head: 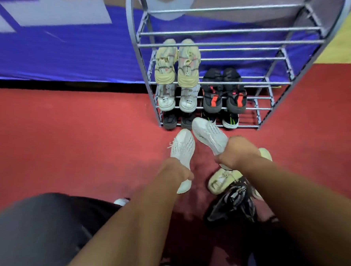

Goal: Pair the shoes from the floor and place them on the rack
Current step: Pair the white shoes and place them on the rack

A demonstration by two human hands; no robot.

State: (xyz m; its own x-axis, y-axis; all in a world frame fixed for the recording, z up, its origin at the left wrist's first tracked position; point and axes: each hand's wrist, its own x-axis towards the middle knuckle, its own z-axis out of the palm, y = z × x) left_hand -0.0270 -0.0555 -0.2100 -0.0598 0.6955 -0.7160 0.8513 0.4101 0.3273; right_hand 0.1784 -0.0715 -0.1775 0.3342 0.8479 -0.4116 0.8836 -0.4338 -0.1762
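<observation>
My left hand point(175, 171) grips the heel end of a white knit sneaker point(183, 146), toe pointing away toward the rack. My right hand point(236, 152) grips the matching white sneaker point(209, 135), held tilted with its toe just in front of the lowest shelf. The grey metal shoe rack point(233, 41) stands ahead. It holds a beige pair point(177, 65), a white pair point(177, 98), a black-and-red pair point(224, 90), and two dark pairs on the bottom shelf.
A cream shoe point(222, 181) and a black patterned shoe point(233, 206) lie on the red carpet under my right forearm. Another pale shoe point(265, 153) peeks out behind my right wrist. A blue mat lies left of the rack. My knee fills the lower left.
</observation>
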